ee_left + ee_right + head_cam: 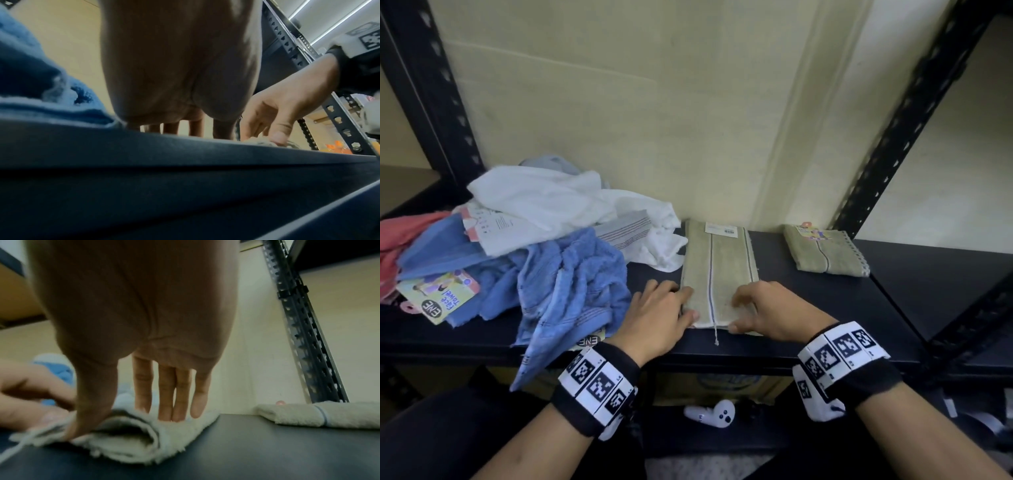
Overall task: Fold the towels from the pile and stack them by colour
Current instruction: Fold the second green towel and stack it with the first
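A beige towel (pixel 717 270) with a blue stripe lies folded lengthwise in the middle of the dark shelf (pixel 825 308). My left hand (pixel 681 305) holds its near left corner, thumb on top. My right hand (pixel 753 311) pinches the near right end. In the right wrist view the thumb sits at the towel's (pixel 127 444) near edge and the fingers (pixel 166 402) press on top. A folded beige towel (pixel 825 253) lies at the right. The pile (pixel 544 240) of white, blue, grey and pink towels sits at the left.
Black slotted uprights (pixel 914 113) frame the shelf against a cream wall. A blue towel (pixel 571 284) hangs over the front edge beside my left wrist. A card label (pixel 438 301) lies on the pile. A white controller (pixel 714 414) rests below the shelf.
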